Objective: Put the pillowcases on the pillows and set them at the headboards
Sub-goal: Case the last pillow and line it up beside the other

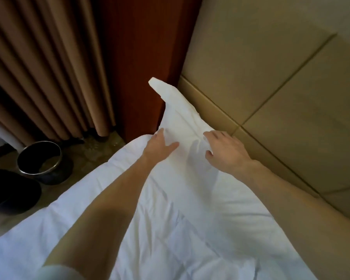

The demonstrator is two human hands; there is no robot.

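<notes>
The left forearm (pixel 101 209) fills the lower foreground, with a pale sleeve edge (pixel 55 272) at the very bottom. It runs up across the rumpled white bedding (pixel 180 229). The right forearm (pixel 301 203) comes in from the lower right corner beside it.

Both arms reach to a white pillow in its pillowcase (pixel 182 120), which lies at the far end of the bed. It touches the beige padded headboard (pixel 271 81). One loose corner of the case (pixel 157 82) stands up against the red-brown wooden panel (pixel 146 53).

The left hand (pixel 160 143) lies on the near left edge of the pillow, fingers fairly straight and thumb spread wide. It presses the fabric rather than clutching it.

The right hand (pixel 224 150) rests on the pillow's right side, just beside the headboard, with bent fingers and the thumb tucked toward the cloth. Whether it pinches any fabric cannot be told.

Left of the panel hang brown pleated curtains (pixel 49 67). Below them, on the floor, stands a shiny metal bin (pixel 28 168), near a dark round object (pixel 8 190).
</notes>
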